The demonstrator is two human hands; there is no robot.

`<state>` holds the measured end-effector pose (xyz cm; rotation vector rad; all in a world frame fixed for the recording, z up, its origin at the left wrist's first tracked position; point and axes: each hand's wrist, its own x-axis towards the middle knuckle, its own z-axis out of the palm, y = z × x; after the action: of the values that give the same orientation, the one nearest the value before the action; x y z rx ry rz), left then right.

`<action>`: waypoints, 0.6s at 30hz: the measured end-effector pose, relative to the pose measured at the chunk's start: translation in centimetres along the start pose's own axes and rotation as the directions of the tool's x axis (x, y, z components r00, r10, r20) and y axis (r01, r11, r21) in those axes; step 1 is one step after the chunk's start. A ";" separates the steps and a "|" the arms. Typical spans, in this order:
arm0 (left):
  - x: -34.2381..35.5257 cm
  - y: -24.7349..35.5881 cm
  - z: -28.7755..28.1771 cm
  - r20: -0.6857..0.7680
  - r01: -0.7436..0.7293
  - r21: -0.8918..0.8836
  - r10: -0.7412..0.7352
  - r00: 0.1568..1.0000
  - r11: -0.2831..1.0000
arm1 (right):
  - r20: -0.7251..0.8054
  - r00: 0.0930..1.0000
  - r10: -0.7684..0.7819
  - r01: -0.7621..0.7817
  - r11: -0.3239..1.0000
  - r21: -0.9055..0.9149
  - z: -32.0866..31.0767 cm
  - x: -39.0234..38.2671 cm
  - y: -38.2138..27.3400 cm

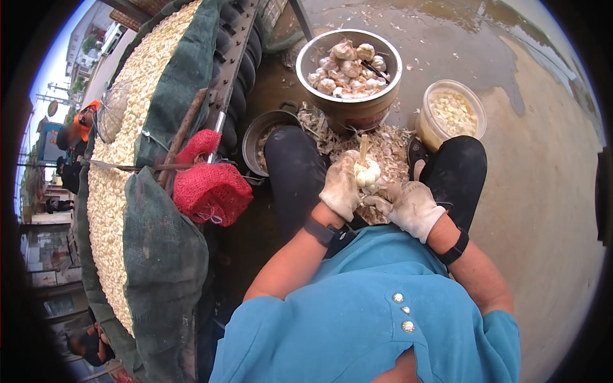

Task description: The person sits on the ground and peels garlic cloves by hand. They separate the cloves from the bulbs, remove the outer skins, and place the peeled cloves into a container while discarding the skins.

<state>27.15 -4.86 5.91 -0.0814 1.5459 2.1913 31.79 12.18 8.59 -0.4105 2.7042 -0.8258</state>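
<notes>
In a soiled white work glove, my left hand is closed round a garlic bulb, its stalk pointing up. Just right of the bulb is my right hand, also gloved. Its fingers are bent toward the bulb; what they hold, if anything, is hidden. Beneath both hands and between my knees lies a heap of garlic skins. A metal bowl of whole garlic bulbs stands beyond them, with a dark, slim object lying among the bulbs.
At the right, a clear plastic tub contains peeled cloves. A metal pot sits by my left knee. On the left are a long green-lined trough heaped with cloves, a red mesh bag and a wooden stick. People are in the left background.
</notes>
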 end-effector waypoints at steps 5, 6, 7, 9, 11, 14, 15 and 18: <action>-0.4 1.6 0.1 0.022 -0.086 0.181 0.084 0.996 0.980 | 0.108 0.986 0.125 -0.157 0.914 0.374 -1.6 -0.2 -0.8; -0.5 2.1 0.1 0.041 -0.165 0.377 0.162 0.986 0.911 | 0.088 0.989 0.116 -0.143 0.879 0.454 -1.5 -0.3 -0.6; -0.7 2.4 -0.1 0.076 -0.223 0.479 0.213 0.974 0.849 | 0.004 0.998 0.060 -0.054 0.856 0.513 -1.4 -0.1 -0.3; -1.0 2.7 -0.6 0.151 -0.322 0.582 0.290 0.945 0.747 | 0.019 0.996 0.086 -0.080 0.799 0.595 -2.1 -0.3 -0.2; -1.2 2.7 -0.6 0.158 -0.270 0.426 0.223 0.962 0.863 | -0.008 0.995 0.099 -0.071 0.760 0.646 -2.1 -0.4 0.5; -1.5 2.4 -0.5 0.156 -0.047 0.099 0.032 0.987 0.994 | -0.075 0.995 0.070 -0.014 0.815 0.580 -2.2 -0.5 0.4; -1.5 2.4 -0.6 0.167 -0.067 0.156 0.040 0.985 0.986 | -0.060 0.994 0.091 -0.042 0.829 0.557 -2.3 -0.4 0.0; -1.6 2.0 -0.6 0.197 -0.050 0.078 0.033 0.980 0.996 | -0.029 0.994 0.105 -0.072 0.834 0.547 -2.9 -0.5 -1.0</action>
<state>27.68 -6.52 7.94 0.1884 1.5363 2.0938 31.44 13.07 11.57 -0.1264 2.3567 -1.5352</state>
